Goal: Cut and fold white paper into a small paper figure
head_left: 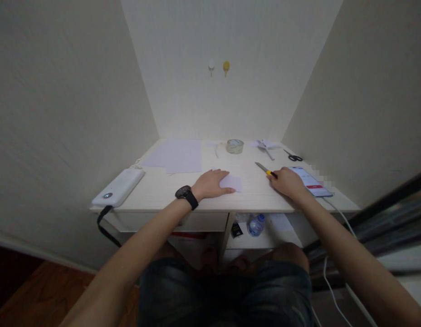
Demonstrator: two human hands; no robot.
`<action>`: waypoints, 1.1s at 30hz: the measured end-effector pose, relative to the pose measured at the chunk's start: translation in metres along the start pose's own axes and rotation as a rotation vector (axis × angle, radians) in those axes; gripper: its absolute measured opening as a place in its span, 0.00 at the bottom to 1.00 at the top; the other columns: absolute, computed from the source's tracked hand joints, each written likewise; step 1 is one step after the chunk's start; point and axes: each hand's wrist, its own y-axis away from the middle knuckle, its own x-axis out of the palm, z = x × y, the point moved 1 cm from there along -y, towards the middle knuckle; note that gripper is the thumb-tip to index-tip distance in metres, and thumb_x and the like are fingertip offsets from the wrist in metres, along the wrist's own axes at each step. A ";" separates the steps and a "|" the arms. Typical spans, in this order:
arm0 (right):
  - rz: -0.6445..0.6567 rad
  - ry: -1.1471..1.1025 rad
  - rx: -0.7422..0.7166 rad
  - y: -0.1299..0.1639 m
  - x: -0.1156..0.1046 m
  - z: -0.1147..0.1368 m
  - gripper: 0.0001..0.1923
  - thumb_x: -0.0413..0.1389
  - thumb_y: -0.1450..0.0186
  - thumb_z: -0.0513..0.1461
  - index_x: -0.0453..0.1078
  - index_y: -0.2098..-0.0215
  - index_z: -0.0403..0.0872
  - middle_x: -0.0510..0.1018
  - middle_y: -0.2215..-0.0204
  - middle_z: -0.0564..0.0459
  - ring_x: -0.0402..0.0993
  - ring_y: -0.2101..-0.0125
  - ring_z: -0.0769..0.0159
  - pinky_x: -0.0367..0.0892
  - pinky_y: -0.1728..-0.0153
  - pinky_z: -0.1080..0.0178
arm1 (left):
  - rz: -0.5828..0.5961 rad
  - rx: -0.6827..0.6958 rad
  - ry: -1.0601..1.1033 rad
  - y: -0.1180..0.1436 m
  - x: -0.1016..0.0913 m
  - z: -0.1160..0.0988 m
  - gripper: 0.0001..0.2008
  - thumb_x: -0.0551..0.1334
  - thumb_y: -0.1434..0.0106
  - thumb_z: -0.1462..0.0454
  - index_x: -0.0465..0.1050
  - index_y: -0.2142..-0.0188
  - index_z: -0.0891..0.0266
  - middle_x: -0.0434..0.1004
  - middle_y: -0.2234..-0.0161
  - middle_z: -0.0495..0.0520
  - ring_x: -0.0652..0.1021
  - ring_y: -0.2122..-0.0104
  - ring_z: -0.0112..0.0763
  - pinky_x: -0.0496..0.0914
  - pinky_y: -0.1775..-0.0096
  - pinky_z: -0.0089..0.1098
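Note:
My left hand (pixel 212 183), with a black watch on its wrist, lies on the white desk (pixel 156 193), thumb and fingers apart. Between that thumb and forefinger lies a small piece of white paper (pixel 232 182), partly covered by the hand. My right hand (pixel 287 182) is closed around the yellow and black handle of a utility knife (pixel 264 168), whose blade points up and to the left. The blade is apart from the paper. Just right of the right hand lies a phone (pixel 307 180) with a lit screen.
Larger white paper sheets (pixel 183 154) lie at the back left. A tape roll (pixel 234 146), a paper pinwheel (pixel 265 145) and black scissors (pixel 294 157) are along the back. A white box-shaped device (pixel 120 186) stands at the left edge. A water bottle (pixel 256 225) is on the shelf below.

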 end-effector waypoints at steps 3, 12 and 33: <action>-0.040 0.010 0.075 -0.006 0.001 0.006 0.24 0.48 0.31 0.46 0.80 0.62 0.37 0.80 0.64 0.30 0.78 0.64 0.51 0.68 0.65 0.57 | -0.020 0.003 0.011 0.001 -0.001 0.002 0.38 0.52 0.36 0.38 0.66 0.40 0.63 0.73 0.43 0.61 0.73 0.44 0.45 0.64 0.43 0.40; -0.148 -0.110 -0.324 0.018 -0.015 0.053 0.16 0.48 0.29 0.40 0.77 0.55 0.46 0.81 0.55 0.41 0.72 0.52 0.52 0.65 0.49 0.53 | -0.167 0.035 0.070 0.001 -0.008 0.000 0.35 0.63 0.40 0.42 0.70 0.43 0.64 0.74 0.49 0.61 0.74 0.50 0.43 0.67 0.46 0.38; -0.247 -0.659 -0.281 -0.078 0.030 0.106 0.27 0.46 0.30 0.40 0.61 0.35 0.41 0.67 0.37 0.40 0.62 0.37 0.50 0.57 0.38 0.47 | -0.362 -0.166 0.256 -0.001 -0.011 0.013 0.11 0.58 0.32 0.63 0.79 0.60 0.62 0.79 0.61 0.56 0.77 0.59 0.37 0.69 0.53 0.35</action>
